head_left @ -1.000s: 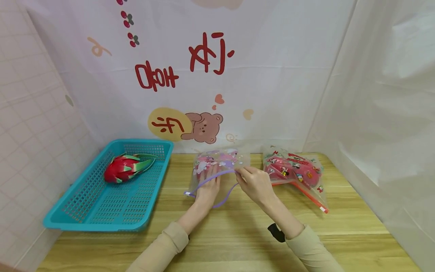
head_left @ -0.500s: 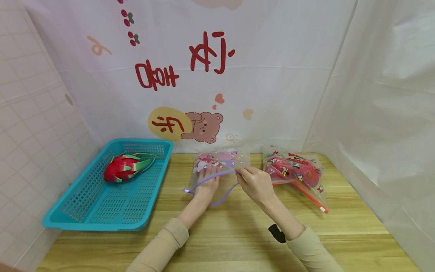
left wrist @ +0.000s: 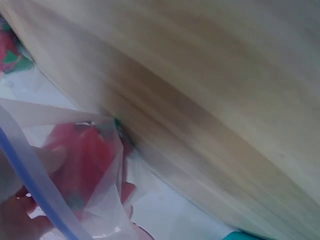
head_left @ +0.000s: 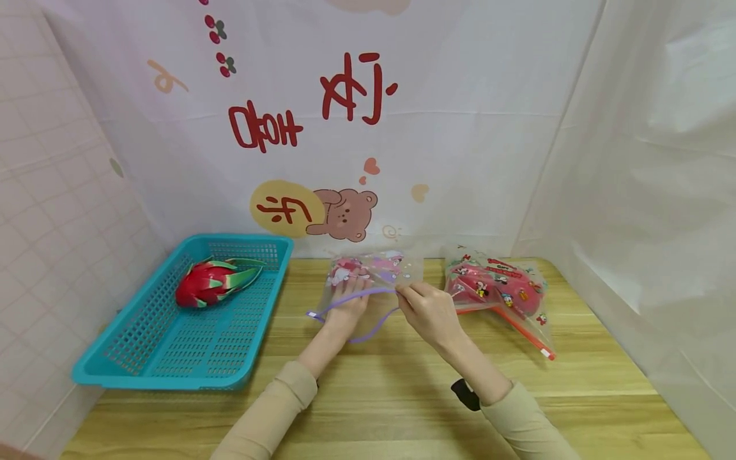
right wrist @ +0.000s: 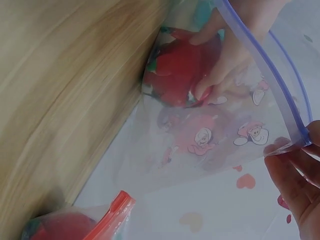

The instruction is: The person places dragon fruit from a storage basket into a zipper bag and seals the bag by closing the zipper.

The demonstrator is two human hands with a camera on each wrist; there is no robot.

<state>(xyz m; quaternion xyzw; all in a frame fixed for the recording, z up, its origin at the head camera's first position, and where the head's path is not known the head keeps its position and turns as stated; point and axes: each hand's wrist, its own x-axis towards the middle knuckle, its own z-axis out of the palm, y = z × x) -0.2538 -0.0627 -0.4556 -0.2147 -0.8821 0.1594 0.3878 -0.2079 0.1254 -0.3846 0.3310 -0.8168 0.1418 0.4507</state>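
Observation:
A clear slider bag (head_left: 397,271) with a purple rim and pink-white cartoon prints lies near the back wall, its mouth gaping toward me. My left hand (head_left: 345,310) reaches through that mouth. In the right wrist view its fingers and thumb hold a red dragon fruit (right wrist: 182,70) with green tips inside the bag. The bag's film blurs the fruit in the left wrist view. My right hand (head_left: 428,310) pinches the right end of the purple rim (right wrist: 300,132) between thumb and fingers.
At the left, a blue-green plastic basket (head_left: 167,384) contains another dragon fruit (head_left: 209,284). Two filled bags (head_left: 520,281) with red slider rims lie at the right, close to my right hand. White printed cloth (head_left: 460,128) hangs behind the wooden table (head_left: 391,409).
My left hand has shifted slightly left and away from me inside the bag. The left end of the purple rim has moved left and up. My right hand stays about where it was.

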